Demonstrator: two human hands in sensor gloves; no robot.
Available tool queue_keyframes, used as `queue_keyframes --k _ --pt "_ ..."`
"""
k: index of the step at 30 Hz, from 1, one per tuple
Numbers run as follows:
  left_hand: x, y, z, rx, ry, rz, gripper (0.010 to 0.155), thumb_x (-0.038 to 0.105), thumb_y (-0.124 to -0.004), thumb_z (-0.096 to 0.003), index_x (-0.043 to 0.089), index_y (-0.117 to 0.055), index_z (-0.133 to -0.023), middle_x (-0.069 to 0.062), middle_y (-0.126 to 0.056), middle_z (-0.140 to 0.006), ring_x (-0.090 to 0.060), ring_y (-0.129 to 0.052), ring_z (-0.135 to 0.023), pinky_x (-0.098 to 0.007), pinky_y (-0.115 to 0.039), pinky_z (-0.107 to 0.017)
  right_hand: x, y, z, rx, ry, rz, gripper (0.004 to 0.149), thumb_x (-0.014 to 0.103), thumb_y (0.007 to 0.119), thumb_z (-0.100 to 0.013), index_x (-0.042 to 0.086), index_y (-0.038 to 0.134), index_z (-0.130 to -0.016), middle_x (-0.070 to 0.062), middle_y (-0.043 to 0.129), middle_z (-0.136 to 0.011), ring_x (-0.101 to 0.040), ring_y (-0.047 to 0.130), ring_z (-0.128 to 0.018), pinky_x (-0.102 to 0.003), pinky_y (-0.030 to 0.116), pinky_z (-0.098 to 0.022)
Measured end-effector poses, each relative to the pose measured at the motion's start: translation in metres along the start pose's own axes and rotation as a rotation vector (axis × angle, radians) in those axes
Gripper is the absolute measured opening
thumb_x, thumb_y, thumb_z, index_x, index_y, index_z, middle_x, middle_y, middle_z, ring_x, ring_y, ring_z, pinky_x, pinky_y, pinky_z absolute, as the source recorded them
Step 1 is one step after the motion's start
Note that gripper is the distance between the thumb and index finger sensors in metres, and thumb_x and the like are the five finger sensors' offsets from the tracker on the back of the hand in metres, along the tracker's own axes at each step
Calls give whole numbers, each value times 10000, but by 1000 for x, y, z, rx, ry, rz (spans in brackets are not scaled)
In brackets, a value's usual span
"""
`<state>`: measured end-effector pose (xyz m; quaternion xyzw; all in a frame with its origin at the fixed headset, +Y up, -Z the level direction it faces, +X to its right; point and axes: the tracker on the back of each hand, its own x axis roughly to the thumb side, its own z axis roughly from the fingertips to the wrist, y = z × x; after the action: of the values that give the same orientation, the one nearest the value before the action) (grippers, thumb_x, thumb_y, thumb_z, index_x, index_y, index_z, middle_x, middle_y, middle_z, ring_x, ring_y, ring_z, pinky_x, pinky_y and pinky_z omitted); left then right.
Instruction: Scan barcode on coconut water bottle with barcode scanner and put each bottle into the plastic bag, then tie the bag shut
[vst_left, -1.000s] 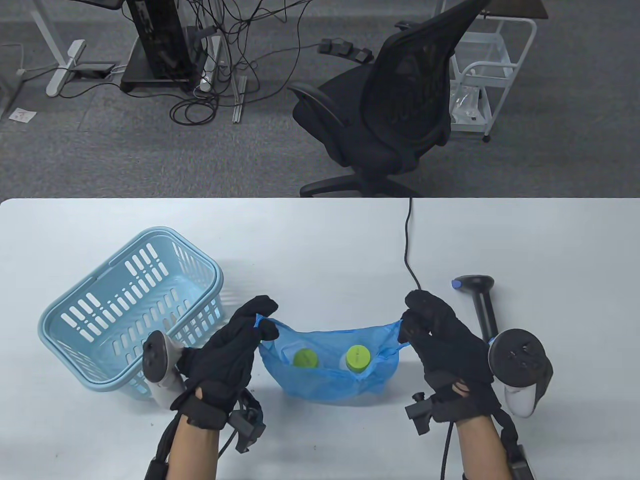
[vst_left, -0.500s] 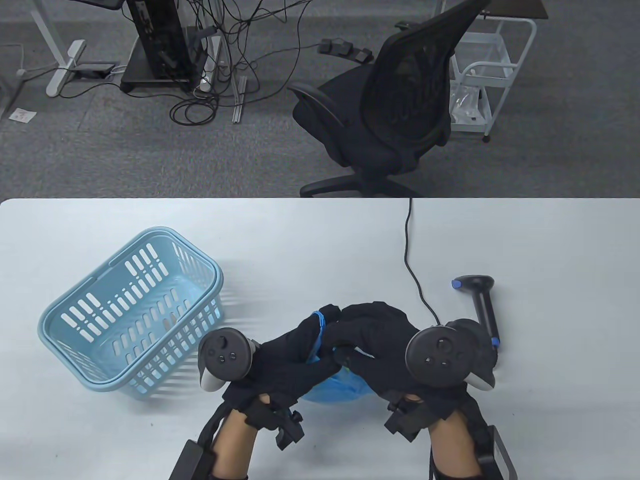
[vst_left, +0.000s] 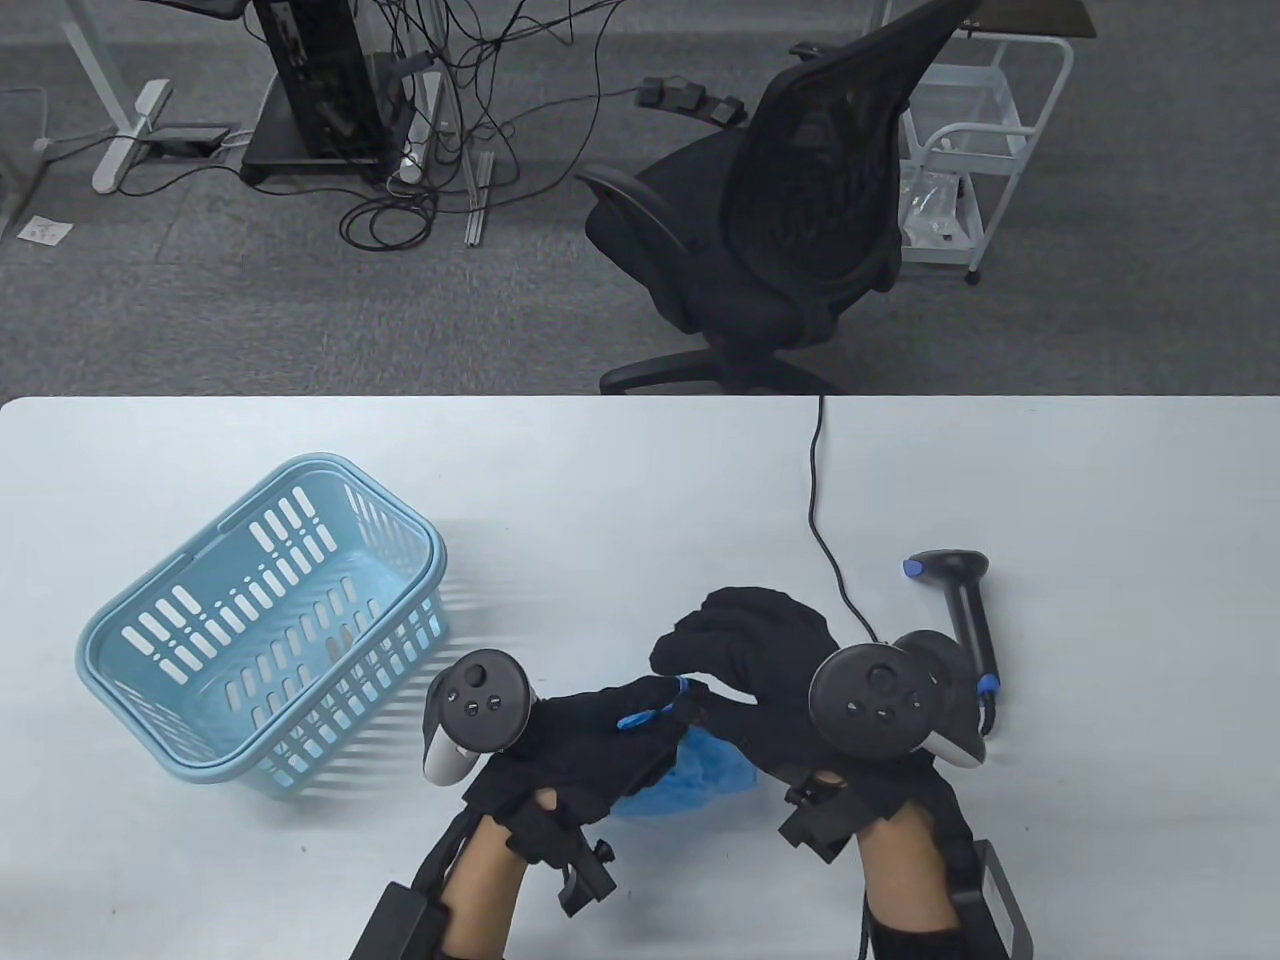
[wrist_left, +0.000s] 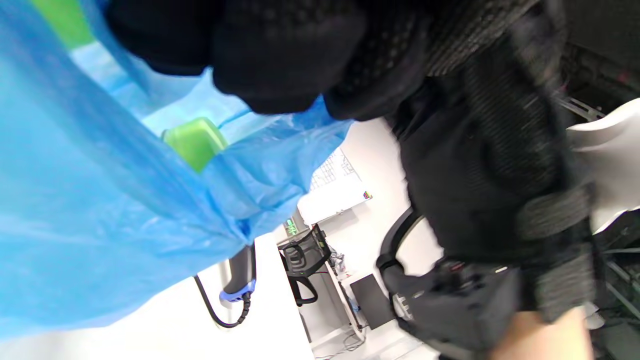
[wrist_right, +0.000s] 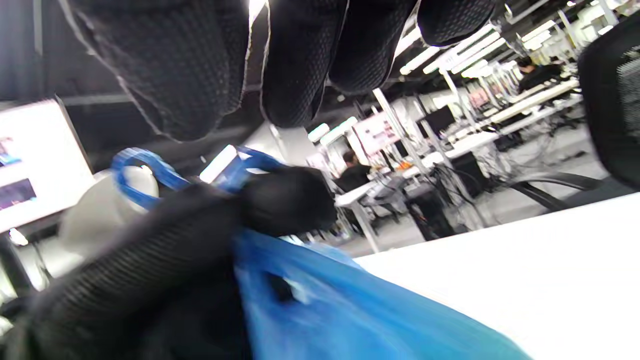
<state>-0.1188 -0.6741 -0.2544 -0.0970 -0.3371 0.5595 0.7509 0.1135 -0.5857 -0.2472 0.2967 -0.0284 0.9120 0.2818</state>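
Tying is clearly underway now: a second ago the hands were spread wide, each pinching one handle of the blue plastic bag (vst_left: 700, 775) with both green bottle caps showing in the open mouth, and now they've come together right over it. The left hand (vst_left: 590, 740) has its fingers curled around a twisted blue handle (vst_left: 655, 710), and the right hand (vst_left: 760, 650) arches over the top of it with curled fingers, but I honestly can't tell from any view whether it's actually gripping plastic or just crossing over. The bag sits on the tabletop directly under and between both hands, bunched up so only a crumpled blue bit peeks out below them. From the left wrist view a green cap (wrist_left: 192, 142) shows through the film, so at least one bottle is in there; the second I can't confirm right now. The barcode scanner (vst_left: 965, 610) lies just beyond the right hand, untouched, and the blue basket (vst_left: 130, 650) sits off past the left hand, with nothing that I can make out in it. My read: scanning and bagging are done, and the handles are getting crossed for the first knot. The slippery film could slide out before it cinches.
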Motion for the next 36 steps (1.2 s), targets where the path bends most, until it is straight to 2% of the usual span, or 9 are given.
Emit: queue_keyframes --k 2,6,12,16,20,25,30,32,36 --pt "-2 0 0 -15 2 23 473 414 -733 -671 176 -770 -1078 98 -986 -620 -197 -996 -427 -495 -845 -459 -8 6 -2 32 23 -13 511 456 909 -481 427 730 -959 -9 666 -1125 -366 593 -1070 -653 476 -780" --pt "-2 0 0 -40 8 18 489 425 -716 -674 168 -753 -1088 93 -982 -644 -203 -994 -450 -501 -839 -474 -12 14 -7 32 3 -45 456 446 908 -480 432 775 -916 -5 686 -1110 -358 619 -1057 -651 487 -775" --pt "-1 0 0 -81 38 9 520 447 -684 -682 171 -716 -1122 73 -974 -702 -224 -994 -501 -514 -824 -507 -12 20 -6 -62 -46 -53 356 432 893 -482 398 849 -834 36 766 -1012 -324 671 -1035 -657 491 -774" --pt "-5 7 5 9 44 78 487 464 -716 -673 246 -767 -1105 54 -998 -732 -230 -1022 -510 -507 -840 -496 -16 16 -3 -145 -41 -86 382 390 836 -515 285 819 -883 30 748 -985 -315 670 -1026 -648 477 -784" --pt "-13 10 9 117 36 176 431 431 -831 -639 269 -865 -1037 49 -1040 -728 -208 -1072 -485 -489 -877 -471 -16 16 0 -129 -5 -28 386 378 804 -527 230 816 -883 -12 753 -969 -333 683 -1005 -646 489 -776" --pt "-21 10 15 307 33 281 393 390 -878 -621 299 -890 -1002 67 -1079 -677 -173 -1114 -413 -455 -923 -409 -14 20 11 -180 68 -4 392 367 788 -530 189 812 -878 -53 767 -944 -364 703 -974 -660 512 -746" --pt "-21 7 17 358 111 318 390 390 -877 -619 275 -898 -992 54 -1079 -767 -156 -1149 -480 -441 -945 -438 5 27 30 -252 86 -46 391 366 840 -515 175 842 -856 -60 803 -915 -370 740 -946 -665 529 -729" --pt "-20 4 17 350 142 335 391 385 -882 -620 274 -899 -995 28 -1061 -831 -176 -1146 -536 -457 -936 -471 15 40 39 -255 94 -26 395 371 857 -506 177 848 -850 -56 818 -904 -367 756 -938 -662 542 -724" --pt "-18 4 18 337 149 345 381 353 -933 -595 282 -930 -969 -17 -1028 -902 -179 -1137 -573 -476 -921 -505 10 57 41 -236 144 -29 382 381 875 -496 193 858 -828 -50 837 -884 -357 782 -916 -657 553 -717"
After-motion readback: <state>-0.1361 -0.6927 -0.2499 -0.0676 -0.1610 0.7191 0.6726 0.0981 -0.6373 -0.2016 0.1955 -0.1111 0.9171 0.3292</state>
